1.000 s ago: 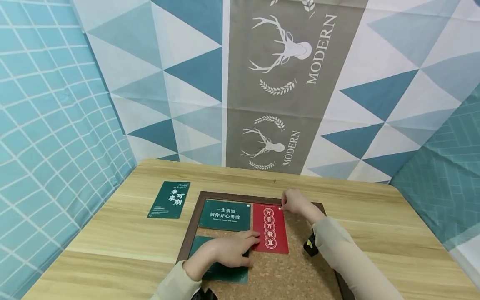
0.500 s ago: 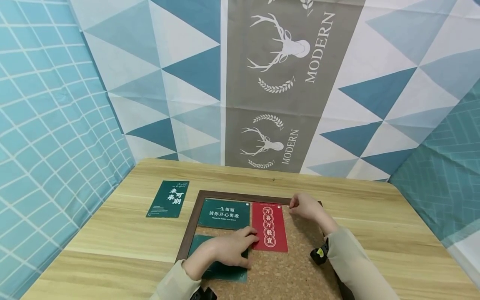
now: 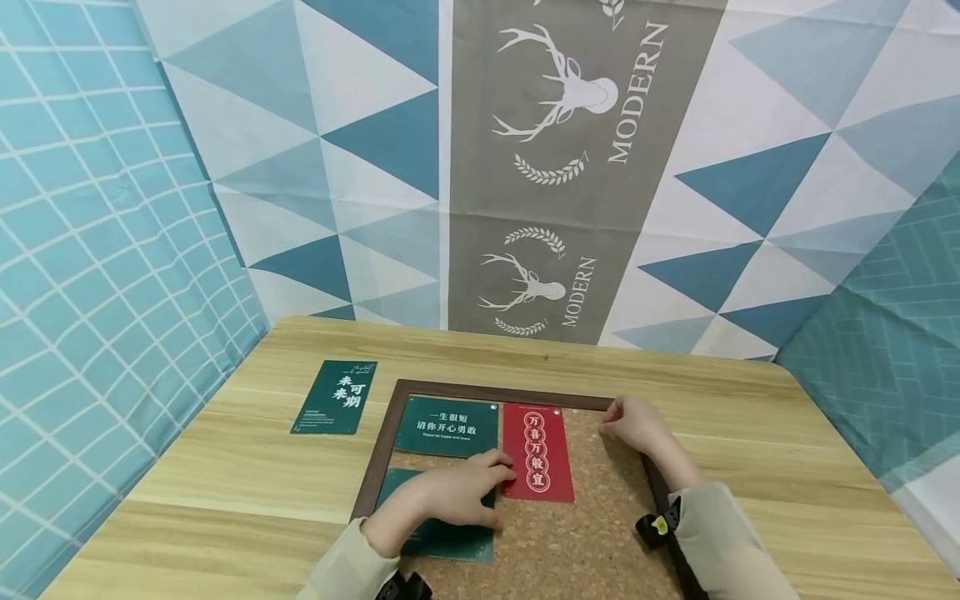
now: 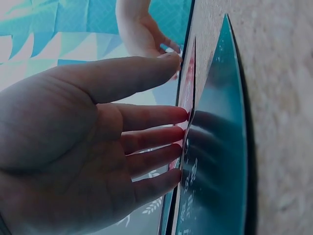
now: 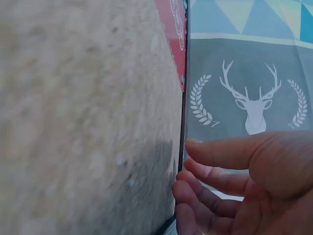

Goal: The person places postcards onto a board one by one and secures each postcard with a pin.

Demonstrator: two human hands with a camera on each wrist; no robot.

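My left hand [image 3: 461, 492] reaches over the lower green card [image 3: 448, 537] on the cork board. Its fingers are nearly straight, and the fingertips rest on the left edge of the red card [image 3: 547, 442]. The left wrist view shows this hand [image 4: 63, 117] side-on, its thumb raised. My right hand [image 3: 641, 432] is over the board's upper right corner, apart from the red card. In the right wrist view its fingers [image 5: 205, 208] bend loosely near the frame, with nothing visible in them. A small white pin shows in the red card's top right corner.
Another green card [image 3: 447, 427] lies on the brown-framed cork board [image 3: 585, 542], left of the red one. A tall green card [image 3: 337, 398] lies on the wooden table [image 3: 210, 467], left of the board. Patterned cloth [image 3: 525, 167] hangs behind the table.
My right hand has left the red card's top right corner and moved right, toward the board's corner. The left hand has stayed on the red card's edge.
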